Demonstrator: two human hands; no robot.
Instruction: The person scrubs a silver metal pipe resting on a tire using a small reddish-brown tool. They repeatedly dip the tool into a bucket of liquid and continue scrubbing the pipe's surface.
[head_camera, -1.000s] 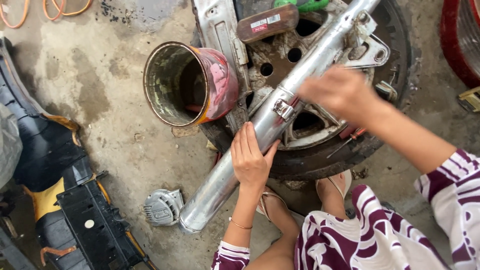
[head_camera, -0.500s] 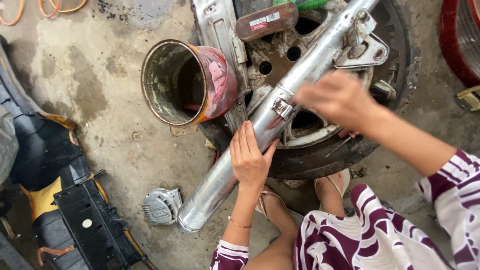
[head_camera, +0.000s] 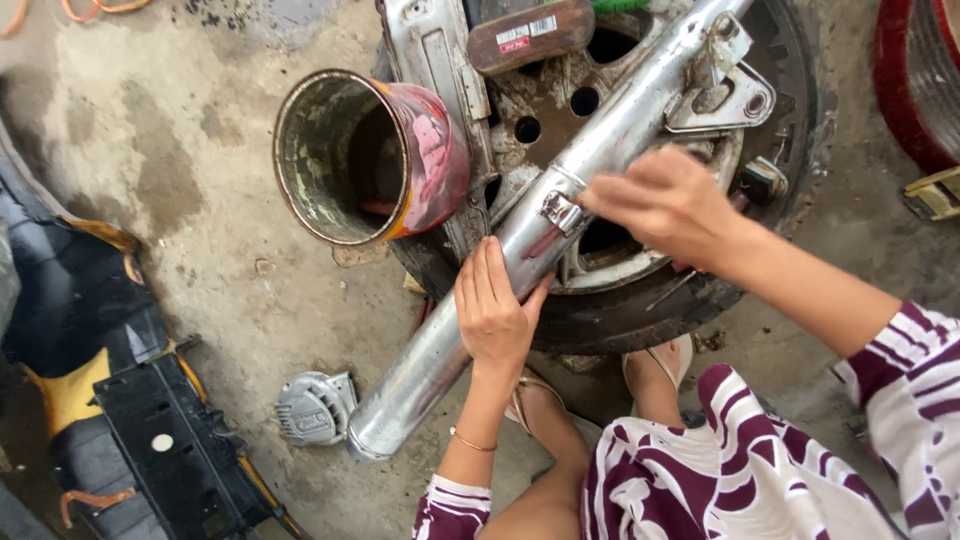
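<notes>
A long chrome exhaust pipe (head_camera: 440, 350) lies diagonally across a motorcycle wheel with its tyre (head_camera: 640, 320). My left hand (head_camera: 492, 312) rests flat on the pipe's middle, fingers together and pressing on it. My right hand (head_camera: 668, 205) hovers over the pipe higher up, fingers pinched near a small metal bracket (head_camera: 560, 210) on the pipe. Whether those fingers hold anything small is hidden by blur.
A dirty metal can with a pink-red outside (head_camera: 370, 155) lies on its side against the wheel. A brown block with a label (head_camera: 530, 35) sits on the wheel. A grey horn-like part (head_camera: 315, 408) and black-and-yellow body panels (head_camera: 130, 420) lie on the concrete floor. My sandalled feet (head_camera: 600, 400) stand below the tyre.
My right hand has slid a little down the pipe toward the bracket. My left hand stays pressed on the pipe.
</notes>
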